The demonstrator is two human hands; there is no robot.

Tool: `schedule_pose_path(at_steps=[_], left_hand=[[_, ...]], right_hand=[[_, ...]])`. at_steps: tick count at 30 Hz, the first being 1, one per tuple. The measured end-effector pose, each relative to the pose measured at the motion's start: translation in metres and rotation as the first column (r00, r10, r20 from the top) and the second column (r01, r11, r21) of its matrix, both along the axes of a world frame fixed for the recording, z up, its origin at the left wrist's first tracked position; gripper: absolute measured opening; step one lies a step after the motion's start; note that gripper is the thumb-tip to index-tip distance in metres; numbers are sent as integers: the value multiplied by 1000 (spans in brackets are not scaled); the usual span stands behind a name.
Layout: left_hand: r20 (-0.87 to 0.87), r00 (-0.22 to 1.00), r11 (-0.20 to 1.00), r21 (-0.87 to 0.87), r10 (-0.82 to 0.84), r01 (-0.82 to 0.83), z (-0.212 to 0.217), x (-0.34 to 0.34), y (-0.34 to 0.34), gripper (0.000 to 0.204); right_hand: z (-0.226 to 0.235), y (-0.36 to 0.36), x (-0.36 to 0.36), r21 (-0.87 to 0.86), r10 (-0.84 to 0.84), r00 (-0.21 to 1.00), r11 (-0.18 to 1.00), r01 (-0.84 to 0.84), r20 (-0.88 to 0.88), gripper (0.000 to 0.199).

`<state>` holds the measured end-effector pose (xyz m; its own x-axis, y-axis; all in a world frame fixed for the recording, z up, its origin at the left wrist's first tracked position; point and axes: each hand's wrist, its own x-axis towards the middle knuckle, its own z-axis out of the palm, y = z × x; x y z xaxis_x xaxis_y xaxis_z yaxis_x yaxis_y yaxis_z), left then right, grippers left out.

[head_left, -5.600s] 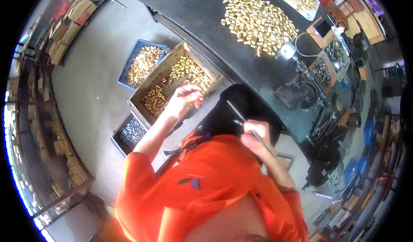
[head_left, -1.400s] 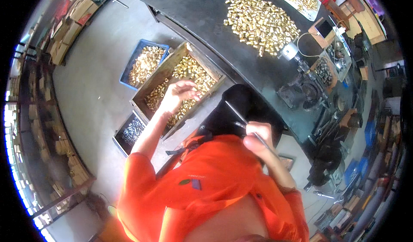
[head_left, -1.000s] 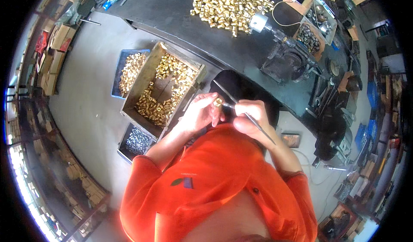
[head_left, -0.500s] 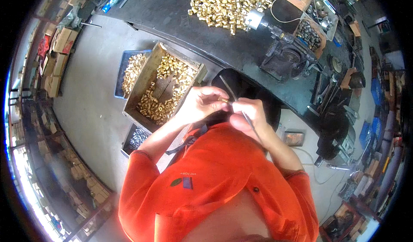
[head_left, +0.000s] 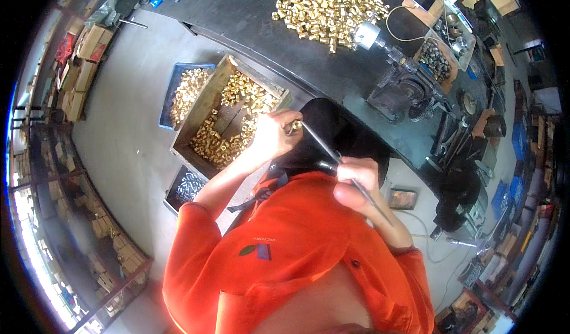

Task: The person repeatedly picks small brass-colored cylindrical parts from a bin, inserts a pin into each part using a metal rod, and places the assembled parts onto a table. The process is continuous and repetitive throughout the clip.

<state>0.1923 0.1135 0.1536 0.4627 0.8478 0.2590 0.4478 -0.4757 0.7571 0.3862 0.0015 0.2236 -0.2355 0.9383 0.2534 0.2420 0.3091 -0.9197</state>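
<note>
While a small brass-coloured fitting is pinched by the closed fingers of the left hand, a slim metal rod, tip just beside it, is gripped in the curled right hand.

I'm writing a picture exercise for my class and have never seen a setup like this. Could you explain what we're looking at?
There is no robot here, just a person's bare hands. The view comes from a fisheye camera worn on the head, looking down, so straight edges bend near the rim. The left hand holds a small gold-coloured piece. The right hand grips a thin metal rod; its far end is near that piece, though contact is hard to judge. On the dark table lies a heap of gold-coloured pieces. Beside it, a wooden box and a blue tray hold more.
</note>
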Motion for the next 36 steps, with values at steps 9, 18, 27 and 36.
schedule_pose_path(at_steps=[9,18,27,36], left_hand=[[-2,1000,995,98,-15,15,-4,-4,1,21],[25,979,966,166,-202,196,2,11,-12,26],[30,998,992,120,47,-50,-7,2,34,11],[-302,953,931,353,17,95,26,100,179,21]], right_hand=[[6,2,-7,3,42,998,999,-42,44,27],[-35,30,-25,-3,-26,996,1000,26,81,17],[3,-1,9,-44,-88,991,995,93,104,26],[0,1,2,-35,-76,992,996,80,104,21]])
